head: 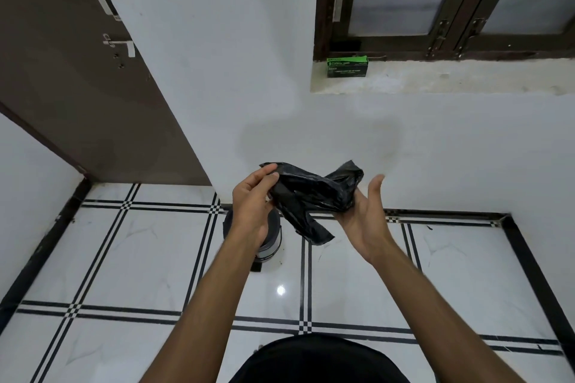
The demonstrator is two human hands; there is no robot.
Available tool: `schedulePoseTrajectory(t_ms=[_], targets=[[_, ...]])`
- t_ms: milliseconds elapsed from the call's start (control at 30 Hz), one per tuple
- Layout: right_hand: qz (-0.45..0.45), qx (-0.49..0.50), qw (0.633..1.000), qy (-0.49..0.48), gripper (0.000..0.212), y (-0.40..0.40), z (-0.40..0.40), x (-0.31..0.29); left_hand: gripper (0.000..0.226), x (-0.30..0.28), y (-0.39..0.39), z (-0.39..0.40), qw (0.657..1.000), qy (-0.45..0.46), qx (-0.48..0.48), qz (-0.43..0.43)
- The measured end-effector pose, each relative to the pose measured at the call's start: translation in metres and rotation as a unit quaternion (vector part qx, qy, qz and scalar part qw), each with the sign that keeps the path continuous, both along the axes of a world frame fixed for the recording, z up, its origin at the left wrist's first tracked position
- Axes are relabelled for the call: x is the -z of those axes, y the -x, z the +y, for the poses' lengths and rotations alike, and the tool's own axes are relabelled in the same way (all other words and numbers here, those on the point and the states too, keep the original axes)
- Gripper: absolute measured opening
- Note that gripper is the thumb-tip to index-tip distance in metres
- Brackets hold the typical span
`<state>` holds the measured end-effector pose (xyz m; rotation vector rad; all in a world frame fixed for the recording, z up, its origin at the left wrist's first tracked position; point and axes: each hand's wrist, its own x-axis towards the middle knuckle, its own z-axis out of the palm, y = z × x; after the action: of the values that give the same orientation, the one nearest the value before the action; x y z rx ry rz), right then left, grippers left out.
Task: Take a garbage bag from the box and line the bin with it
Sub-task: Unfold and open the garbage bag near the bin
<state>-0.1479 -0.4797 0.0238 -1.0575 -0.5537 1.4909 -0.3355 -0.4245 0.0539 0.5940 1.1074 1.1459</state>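
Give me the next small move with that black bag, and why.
Probably pull the garbage bag apart to find its mouth. It is crumpled between the left hand and the open right hand, and the bin below shows no liner.

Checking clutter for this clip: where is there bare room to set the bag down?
Bare sill right of the green box; open floor tiles right of the bin. Crowded only where both hands work the garbage bag.

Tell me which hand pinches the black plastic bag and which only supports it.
The left hand pinches the crumpled black plastic garbage bag with thumb and fingers; the right hand lies open, palm up, beneath it.
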Motion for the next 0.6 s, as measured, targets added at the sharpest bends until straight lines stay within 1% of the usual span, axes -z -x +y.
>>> schedulePoseTrajectory(t_ms=[33, 67, 100, 167, 200, 267, 367, 400, 467, 533, 600], targets=[[0.005, -0.012, 1.000, -0.004, 0.092, 0.002, -0.003, 0.001, 0.021, 0.000, -0.002, 0.000, 1.000, 0.002, -0.011, -0.007], [-0.011, -0.024, 1.000, -0.008, 0.086, 0.004, -0.005, 0.002, 0.026, 0.000, -0.003, 0.001, 1.000, 0.004, -0.021, -0.010], [-0.057, -0.043, 0.997, -0.009, 0.077, 0.007, -0.007, 0.004, 0.032, 0.000, -0.005, 0.001, 1.000, 0.005, -0.029, -0.010], [-0.173, -0.113, 0.978, 0.004, 0.052, 0.016, -0.009, 0.002, 0.043, 0.003, -0.006, 0.002, 0.999, 0.004, -0.033, 0.010], [-0.206, -0.133, 0.969, 0.016, 0.042, 0.020, -0.009, 0.002, 0.046, 0.006, -0.006, 0.002, 0.999, 0.001, -0.028, 0.030], [-0.218, -0.098, 0.971, 0.024, 0.031, 0.022, -0.004, 0.002, 0.050, 0.009, -0.009, 0.000, 0.997, -0.015, 0.001, 0.071], [-0.231, 0.012, 0.971, 0.058, 0.017, 0.021, 0.009, 0.004, 0.055, 0.008, -0.012, -0.008, 0.989, -0.053, 0.067, 0.117], [-0.248, 0.031, 0.966, 0.064, 0.015, 0.019, 0.012, 0.001, 0.056, 0.009, -0.011, -0.009, 0.984, -0.064, 0.084, 0.141], [-0.284, 0.048, 0.954, 0.080, 0.018, 0.012, 0.016, -0.002, 0.059, 0.016, -0.003, -0.008, 0.968, -0.098, 0.102, 0.208], [-0.298, 0.052, 0.950, 0.081, 0.023, 0.003, 0.021, -0.007, 0.062, 0.025, 0.009, -0.005, 0.937, -0.144, 0.106, 0.299], [-0.284, 0.053, 0.955, 0.063, 0.027, -0.003, 0.025, -0.008, 0.052, 0.030, 0.016, -0.005, 0.909, -0.162, 0.076, 0.376]])
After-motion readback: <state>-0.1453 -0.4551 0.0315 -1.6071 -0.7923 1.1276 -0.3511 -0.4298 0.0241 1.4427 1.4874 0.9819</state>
